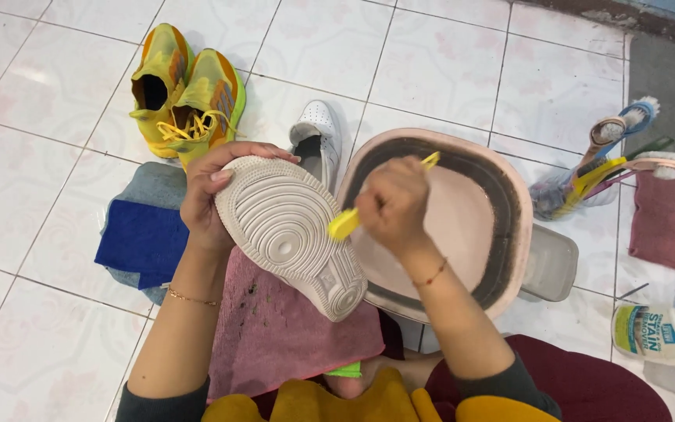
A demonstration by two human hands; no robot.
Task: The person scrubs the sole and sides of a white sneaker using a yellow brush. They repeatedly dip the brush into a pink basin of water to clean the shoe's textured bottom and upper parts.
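Note:
My left hand [206,195] grips a white sneaker [291,230] by its toe end, sole turned up toward me. My right hand [392,203] is closed on a small yellow brush [345,223] whose head touches the right edge of the sole. The shoe hovers over a pink cloth [275,332] spread on my lap. Just behind it, the second white sneaker [318,137] stands on the tiled floor.
A pink basin [509,195] with dark water lies right of the shoe. A yellow-green sneaker pair [185,94] sits at the back left, a blue cloth [142,238] at left. Brushes in a clear holder [587,176], a maroon towel [673,223] and a spray bottle [658,332] are at right.

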